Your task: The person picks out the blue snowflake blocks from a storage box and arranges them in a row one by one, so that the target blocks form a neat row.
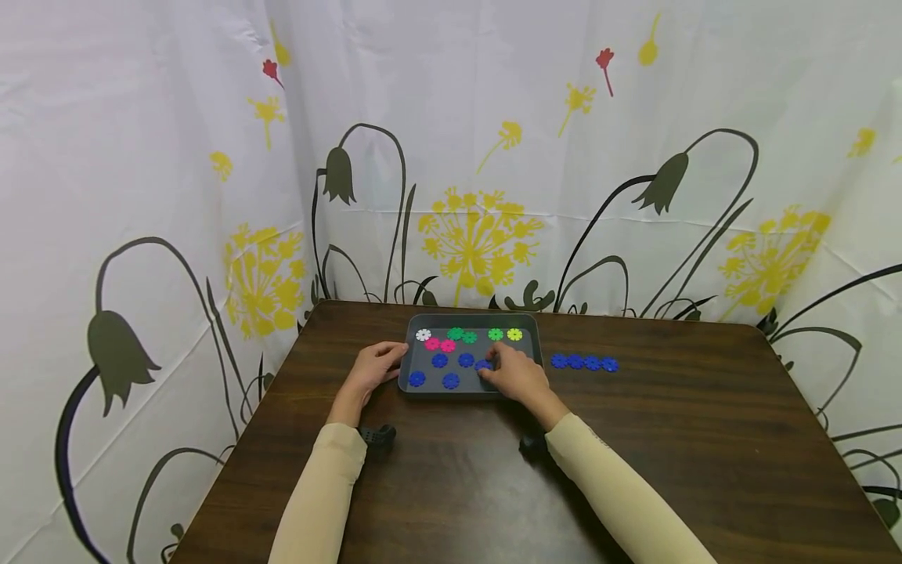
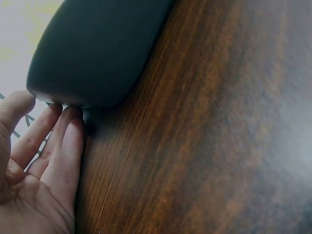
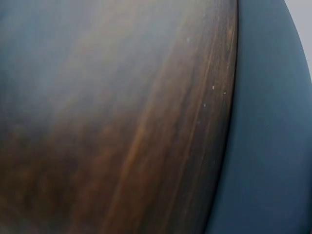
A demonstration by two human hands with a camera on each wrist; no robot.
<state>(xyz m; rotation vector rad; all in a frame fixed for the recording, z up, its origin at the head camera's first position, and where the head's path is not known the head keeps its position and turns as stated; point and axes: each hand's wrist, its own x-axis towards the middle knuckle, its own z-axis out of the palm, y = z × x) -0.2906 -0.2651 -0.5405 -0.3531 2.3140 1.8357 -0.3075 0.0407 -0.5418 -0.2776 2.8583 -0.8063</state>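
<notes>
A grey tray (image 1: 470, 395) holds flower-shaped plastic discs. My left hand (image 1: 373, 366) is at the tray's left side; in the left wrist view its fingers (image 2: 68, 141) are nearly straight, tips against the outer wall, thumb at the rim. Over the tray's right part, my right hand (image 1: 520, 373) pinches a blue disc (image 1: 482, 365) between thumb and index finger, close over the tray floor. Further blue discs, such as one blue disc (image 1: 451, 381), lie around the tray's front half. The right wrist view shows only the tray wall (image 3: 273, 136) and tabletop, the hand hidden.
A row of several blue discs (image 1: 585, 362) lies on the brown table (image 1: 690, 439) right of the tray. Along the tray's back are a white disc (image 1: 423, 334), pink discs (image 1: 447, 345), green discs (image 1: 469, 338) and a yellow disc (image 1: 515, 334). A flower-printed curtain (image 1: 479, 102) hangs behind.
</notes>
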